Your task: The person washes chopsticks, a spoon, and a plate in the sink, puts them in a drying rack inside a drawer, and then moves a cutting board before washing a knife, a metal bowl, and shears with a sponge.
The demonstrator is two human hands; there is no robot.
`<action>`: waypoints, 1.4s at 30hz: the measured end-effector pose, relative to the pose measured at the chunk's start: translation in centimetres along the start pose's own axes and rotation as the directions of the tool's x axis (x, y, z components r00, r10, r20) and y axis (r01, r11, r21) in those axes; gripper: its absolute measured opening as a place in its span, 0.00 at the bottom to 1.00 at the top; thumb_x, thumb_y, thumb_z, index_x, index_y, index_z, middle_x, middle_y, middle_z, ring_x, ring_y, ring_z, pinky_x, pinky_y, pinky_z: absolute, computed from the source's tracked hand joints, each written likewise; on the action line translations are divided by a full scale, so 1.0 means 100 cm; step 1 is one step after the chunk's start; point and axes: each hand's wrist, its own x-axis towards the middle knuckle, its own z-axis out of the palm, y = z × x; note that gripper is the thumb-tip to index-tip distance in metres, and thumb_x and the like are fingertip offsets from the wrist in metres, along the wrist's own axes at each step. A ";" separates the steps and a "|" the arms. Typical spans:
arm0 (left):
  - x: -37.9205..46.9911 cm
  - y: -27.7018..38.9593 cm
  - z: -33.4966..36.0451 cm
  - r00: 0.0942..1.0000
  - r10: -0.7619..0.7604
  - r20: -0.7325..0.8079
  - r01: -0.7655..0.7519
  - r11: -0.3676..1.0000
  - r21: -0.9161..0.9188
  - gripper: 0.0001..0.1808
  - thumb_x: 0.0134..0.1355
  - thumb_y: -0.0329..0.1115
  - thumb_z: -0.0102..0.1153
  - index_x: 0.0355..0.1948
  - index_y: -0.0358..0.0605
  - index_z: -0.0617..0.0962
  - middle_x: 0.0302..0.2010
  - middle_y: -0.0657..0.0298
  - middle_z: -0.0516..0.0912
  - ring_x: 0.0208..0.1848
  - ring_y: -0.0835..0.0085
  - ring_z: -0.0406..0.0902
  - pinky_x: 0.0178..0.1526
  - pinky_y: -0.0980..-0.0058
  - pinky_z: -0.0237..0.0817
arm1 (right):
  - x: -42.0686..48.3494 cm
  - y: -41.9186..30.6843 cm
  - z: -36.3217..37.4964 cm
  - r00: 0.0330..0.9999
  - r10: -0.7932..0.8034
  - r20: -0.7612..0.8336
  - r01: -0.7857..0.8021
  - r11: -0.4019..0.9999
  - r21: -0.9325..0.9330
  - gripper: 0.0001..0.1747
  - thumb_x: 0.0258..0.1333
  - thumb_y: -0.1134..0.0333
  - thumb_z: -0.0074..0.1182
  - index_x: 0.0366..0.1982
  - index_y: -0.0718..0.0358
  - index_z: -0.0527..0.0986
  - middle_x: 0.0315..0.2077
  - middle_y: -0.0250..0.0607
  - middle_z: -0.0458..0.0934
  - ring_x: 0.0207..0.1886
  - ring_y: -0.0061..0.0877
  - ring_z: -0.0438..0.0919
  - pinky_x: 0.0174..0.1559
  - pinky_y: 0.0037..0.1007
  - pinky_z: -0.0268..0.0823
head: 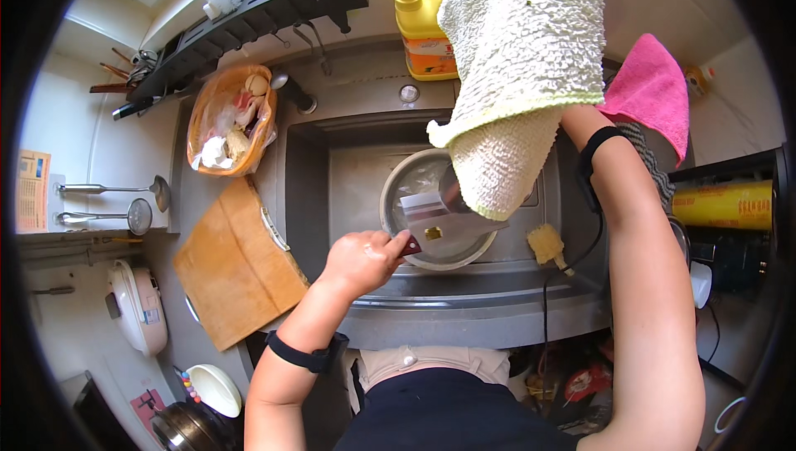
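My left hand (367, 261) is closed on the dark red handle of a kitchen cleaver (444, 218), its broad blade lying level over a round metal basin (390, 187) in the sink (354, 202). The basin appears to hold water. A white terry towel (522, 47) with a pale green edge hangs large in front of my right forearm, its lower tip over the basin and the blade. My right hand is hidden behind this towel; only the forearm with a black wrist strap shows. A yellow sponge piece (546, 244) lies at the sink's right.
Left of the sink are a wooden cutting board (239, 264) and an orange basket (196, 134) with bagged items. A yellow pump bottle (415, 16) stands behind it. A pink cloth (650, 90) hangs at right. A black rack (249, 22) with hooks is at upper left. A black cable runs by my right arm.
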 end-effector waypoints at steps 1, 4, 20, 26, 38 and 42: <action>0.004 0.003 0.001 1.000 0.002 0.002 -0.002 1.000 0.001 0.18 0.49 0.41 0.62 0.43 0.53 0.77 0.22 0.65 0.76 0.25 0.66 0.77 0.26 0.69 0.68 | 0.005 -0.001 0.001 1.000 0.005 0.024 -0.005 1.000 0.024 0.14 0.54 0.68 0.44 0.36 0.57 0.81 0.41 0.38 0.80 0.47 0.32 0.78 0.46 0.33 0.70; 0.014 0.007 0.008 0.999 0.032 -0.028 -0.032 0.999 0.005 0.17 0.50 0.42 0.61 0.43 0.53 0.78 0.22 0.66 0.76 0.23 0.67 0.77 0.24 0.69 0.68 | 0.005 -0.006 -0.003 0.999 -0.001 0.038 0.000 1.000 0.029 0.15 0.54 0.68 0.43 0.36 0.57 0.81 0.42 0.38 0.80 0.46 0.32 0.78 0.46 0.33 0.70; 0.055 0.016 0.026 0.973 0.172 -0.156 -0.170 0.985 0.030 0.09 0.50 0.35 0.55 0.33 0.46 0.77 0.19 0.65 0.76 0.24 0.68 0.77 0.24 0.69 0.68 | 0.003 -0.003 -0.003 0.999 0.048 0.022 -0.051 0.992 0.117 0.14 0.54 0.68 0.44 0.37 0.58 0.81 0.42 0.39 0.80 0.46 0.34 0.78 0.46 0.33 0.71; 0.056 0.010 0.022 0.850 -0.293 0.438 0.524 0.374 -0.766 0.16 0.59 0.45 0.55 0.35 0.41 0.77 0.19 0.62 0.76 0.16 0.75 0.74 0.20 0.75 0.67 | 0.005 -0.008 -0.005 0.999 0.027 0.029 -0.029 0.998 0.064 0.14 0.54 0.68 0.44 0.37 0.58 0.81 0.42 0.40 0.80 0.46 0.33 0.78 0.45 0.33 0.71; 0.013 -0.030 0.021 0.732 0.116 0.671 0.626 -0.502 -0.596 0.23 0.66 0.48 0.44 0.42 0.35 0.72 0.17 0.61 0.73 0.10 0.78 0.66 0.13 0.80 0.58 | 0.002 -0.002 0.000 1.000 -0.001 0.011 0.001 1.000 0.014 0.14 0.54 0.68 0.45 0.37 0.58 0.81 0.41 0.39 0.80 0.45 0.32 0.79 0.44 0.34 0.71; -0.017 -0.047 0.013 0.697 0.139 0.704 0.657 -0.517 -0.549 0.23 0.65 0.47 0.46 0.43 0.33 0.72 0.17 0.59 0.72 0.10 0.77 0.65 0.12 0.79 0.56 | -0.001 -0.003 0.000 0.997 0.018 0.079 -0.019 1.000 0.020 0.14 0.54 0.68 0.45 0.37 0.58 0.81 0.41 0.38 0.80 0.44 0.33 0.79 0.44 0.34 0.72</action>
